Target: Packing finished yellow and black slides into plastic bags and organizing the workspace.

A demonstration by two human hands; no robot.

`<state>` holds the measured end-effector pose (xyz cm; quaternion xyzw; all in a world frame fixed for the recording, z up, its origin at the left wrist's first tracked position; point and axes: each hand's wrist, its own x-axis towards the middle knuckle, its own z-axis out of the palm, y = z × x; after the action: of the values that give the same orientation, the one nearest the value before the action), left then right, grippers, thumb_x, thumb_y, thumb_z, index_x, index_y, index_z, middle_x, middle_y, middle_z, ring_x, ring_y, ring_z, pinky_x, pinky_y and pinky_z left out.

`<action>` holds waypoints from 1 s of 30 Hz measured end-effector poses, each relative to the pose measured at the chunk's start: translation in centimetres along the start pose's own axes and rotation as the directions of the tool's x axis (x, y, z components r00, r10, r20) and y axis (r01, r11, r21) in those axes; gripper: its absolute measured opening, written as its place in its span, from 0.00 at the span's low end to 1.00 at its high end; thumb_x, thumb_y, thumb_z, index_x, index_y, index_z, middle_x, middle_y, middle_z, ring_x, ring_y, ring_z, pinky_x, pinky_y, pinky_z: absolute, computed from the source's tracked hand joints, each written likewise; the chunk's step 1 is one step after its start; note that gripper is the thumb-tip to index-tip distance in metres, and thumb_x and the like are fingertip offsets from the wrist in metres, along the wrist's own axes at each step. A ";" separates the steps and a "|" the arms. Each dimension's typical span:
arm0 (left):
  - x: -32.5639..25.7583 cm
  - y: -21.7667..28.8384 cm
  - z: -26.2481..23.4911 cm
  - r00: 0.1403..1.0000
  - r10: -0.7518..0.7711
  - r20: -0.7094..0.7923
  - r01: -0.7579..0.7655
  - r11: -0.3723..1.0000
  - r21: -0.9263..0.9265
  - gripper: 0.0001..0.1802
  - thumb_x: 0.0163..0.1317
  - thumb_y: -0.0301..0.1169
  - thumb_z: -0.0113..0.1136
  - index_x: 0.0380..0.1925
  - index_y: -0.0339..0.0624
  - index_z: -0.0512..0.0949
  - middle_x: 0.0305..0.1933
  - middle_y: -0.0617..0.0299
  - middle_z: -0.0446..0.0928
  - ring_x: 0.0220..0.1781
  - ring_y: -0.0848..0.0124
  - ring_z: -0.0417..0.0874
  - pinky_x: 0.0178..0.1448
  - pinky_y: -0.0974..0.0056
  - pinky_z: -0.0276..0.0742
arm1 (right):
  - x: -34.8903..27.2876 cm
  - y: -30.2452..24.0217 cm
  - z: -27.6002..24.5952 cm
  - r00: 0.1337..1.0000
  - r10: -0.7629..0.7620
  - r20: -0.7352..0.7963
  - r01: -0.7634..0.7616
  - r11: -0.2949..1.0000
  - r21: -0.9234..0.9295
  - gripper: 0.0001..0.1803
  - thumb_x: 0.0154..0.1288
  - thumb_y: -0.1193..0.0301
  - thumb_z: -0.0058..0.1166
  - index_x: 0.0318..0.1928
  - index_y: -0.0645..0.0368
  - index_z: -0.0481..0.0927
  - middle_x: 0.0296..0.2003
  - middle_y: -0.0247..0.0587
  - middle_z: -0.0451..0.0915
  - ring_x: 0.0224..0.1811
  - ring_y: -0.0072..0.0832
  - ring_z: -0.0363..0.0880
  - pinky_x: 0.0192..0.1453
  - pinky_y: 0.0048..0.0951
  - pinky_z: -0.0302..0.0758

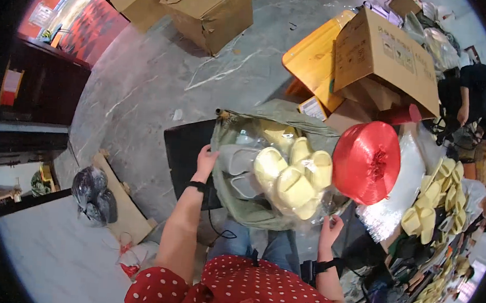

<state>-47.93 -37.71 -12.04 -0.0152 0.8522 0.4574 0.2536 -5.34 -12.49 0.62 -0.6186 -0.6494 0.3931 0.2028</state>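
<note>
In front of me is a wide-mouthed green woven sack [233, 210]. Inside lie several pale yellow slippers [297, 186] in clear plastic, with grey slippers [241, 160] at the left side. My left hand [207, 161] is closed on the sack's left rim. At the lower right, my right hand [330, 232] has its fingers pinched at the edge of the clear plastic bag [317, 213], next to the sack's rim. A big roll of red plastic twine [366, 163] adjoins the sack's right side.
A black flat board [189, 148] lies under the sack's left. An open cardboard box [384, 60] leans by an orange wooden board [312, 55]. More yellow slippers [434, 201] are piled at right. Cardboard boxes [213, 14] stand far ahead. A person [475, 94] bends at far right.
</note>
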 end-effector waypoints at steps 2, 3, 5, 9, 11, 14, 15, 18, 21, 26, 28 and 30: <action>1.4 2.6 0.8 0.981 -0.100 0.169 0.131 0.975 -0.181 0.26 0.56 0.33 0.67 0.54 0.36 0.74 0.35 0.53 0.82 0.35 0.64 0.84 0.43 0.60 0.77 | -1.0 1.1 1.1 0.999 0.038 -0.012 -0.039 0.997 -0.066 0.19 0.65 0.67 0.60 0.52 0.63 0.72 0.45 0.39 0.67 0.44 0.30 0.65 0.51 0.32 0.66; 1.8 3.8 1.2 0.978 -0.091 0.186 0.124 0.976 -0.177 0.26 0.56 0.33 0.67 0.54 0.36 0.74 0.35 0.53 0.82 0.35 0.64 0.84 0.43 0.60 0.77 | -1.4 -0.1 2.0 0.999 0.019 -0.031 -0.020 1.000 -0.019 0.20 0.64 0.68 0.61 0.52 0.63 0.72 0.45 0.40 0.67 0.45 0.31 0.65 0.52 0.33 0.66; 2.6 5.9 2.2 0.988 0.132 0.075 -0.142 0.978 0.154 0.27 0.56 0.34 0.67 0.55 0.36 0.73 0.35 0.53 0.82 0.37 0.64 0.83 0.44 0.60 0.77 | -0.9 -3.6 2.8 0.955 -0.285 -0.080 0.275 0.954 -0.124 0.21 0.59 0.72 0.63 0.52 0.62 0.72 0.50 0.47 0.70 0.51 0.39 0.67 0.57 0.37 0.65; 6.1 5.6 2.3 0.992 0.118 0.054 -0.125 0.980 0.157 0.25 0.57 0.34 0.65 0.54 0.35 0.75 0.35 0.53 0.81 0.38 0.64 0.82 0.45 0.61 0.76 | 4.5 -12.6 3.3 0.776 -0.629 -0.055 0.557 0.723 -0.410 0.27 0.53 0.71 0.65 0.54 0.61 0.72 0.59 0.55 0.69 0.63 0.52 0.64 0.66 0.49 0.61; 8.0 5.2 1.3 0.996 0.090 0.021 -0.091 0.990 0.108 0.21 0.59 0.33 0.62 0.51 0.34 0.77 0.35 0.54 0.80 0.39 0.64 0.82 0.46 0.61 0.76 | 7.6 -15.1 3.8 0.770 -0.637 -0.038 0.556 0.698 -0.451 0.39 0.51 0.61 0.68 0.62 0.60 0.66 0.64 0.58 0.63 0.66 0.56 0.59 0.68 0.52 0.58; 9.1 4.6 2.2 0.994 0.098 0.041 -0.085 0.962 -0.258 0.16 0.64 0.31 0.51 0.47 0.34 0.79 0.34 0.59 0.80 0.38 0.63 0.82 0.46 0.60 0.76 | 11.7 -15.9 4.5 0.791 -0.611 0.028 0.466 0.573 -0.674 0.50 0.47 0.55 0.69 0.68 0.58 0.59 0.66 0.60 0.60 0.67 0.57 0.58 0.69 0.55 0.57; 7.8 7.1 3.6 0.988 -0.072 0.134 0.127 0.873 -0.472 0.16 0.64 0.31 0.49 0.45 0.33 0.77 0.38 0.54 0.79 0.42 0.61 0.81 0.49 0.59 0.76 | 12.9 -15.0 3.5 0.819 -0.574 0.013 0.392 0.544 -0.742 0.54 0.44 0.53 0.70 0.70 0.58 0.57 0.67 0.61 0.59 0.68 0.57 0.58 0.69 0.55 0.57; 7.8 7.2 -1.3 0.957 -0.230 0.179 0.289 0.669 -0.685 0.16 0.64 0.34 0.45 0.43 0.33 0.74 0.44 0.50 0.78 0.48 0.57 0.79 0.55 0.55 0.75 | 14.1 -15.9 3.9 0.872 -0.483 0.073 0.392 0.603 -0.695 0.59 0.39 0.51 0.71 0.71 0.56 0.55 0.59 0.58 0.66 0.63 0.54 0.63 0.65 0.54 0.60; 4.9 10.9 -3.9 0.959 -0.082 0.270 0.270 0.545 -0.794 0.18 0.61 0.30 0.42 0.47 0.34 0.74 0.47 0.53 0.78 0.51 0.62 0.79 0.56 0.57 0.76 | 14.4 -15.3 3.2 0.845 -0.528 0.080 0.441 0.605 -0.663 0.59 0.39 0.53 0.71 0.71 0.56 0.55 0.54 0.56 0.68 0.58 0.53 0.65 0.63 0.54 0.61; -3.0 16.2 -6.2 0.979 0.102 0.178 0.082 0.600 -0.796 0.18 0.60 0.29 0.43 0.47 0.34 0.74 0.47 0.56 0.78 0.51 0.66 0.79 0.57 0.61 0.74 | 14.0 -13.8 1.0 0.807 -0.576 0.129 0.515 0.579 -0.632 0.59 0.37 0.56 0.71 0.71 0.56 0.56 0.53 0.56 0.68 0.57 0.53 0.65 0.62 0.53 0.62; -6.7 16.6 -6.3 0.897 0.314 0.309 0.010 0.686 -0.728 0.17 0.61 0.28 0.44 0.47 0.33 0.74 0.46 0.59 0.78 0.49 0.70 0.77 0.56 0.65 0.71 | 13.8 -13.6 0.5 0.802 -0.582 0.139 0.520 0.563 -0.642 0.59 0.37 0.56 0.71 0.71 0.56 0.56 0.53 0.56 0.69 0.57 0.53 0.66 0.62 0.52 0.62; -11.4 17.4 -5.4 0.898 0.142 0.416 0.193 0.723 -0.663 0.17 0.61 0.26 0.44 0.47 0.32 0.74 0.46 0.59 0.77 0.49 0.71 0.76 0.56 0.67 0.70 | 13.8 -13.8 -0.1 0.794 -0.572 0.206 0.554 0.542 -0.632 0.58 0.39 0.57 0.70 0.72 0.56 0.56 0.53 0.57 0.68 0.56 0.53 0.65 0.63 0.52 0.62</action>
<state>-44.77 -34.16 8.92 -0.0170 0.5399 0.7286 0.4212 -16.22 1.80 8.12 -0.4119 -0.9056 0.0414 0.0925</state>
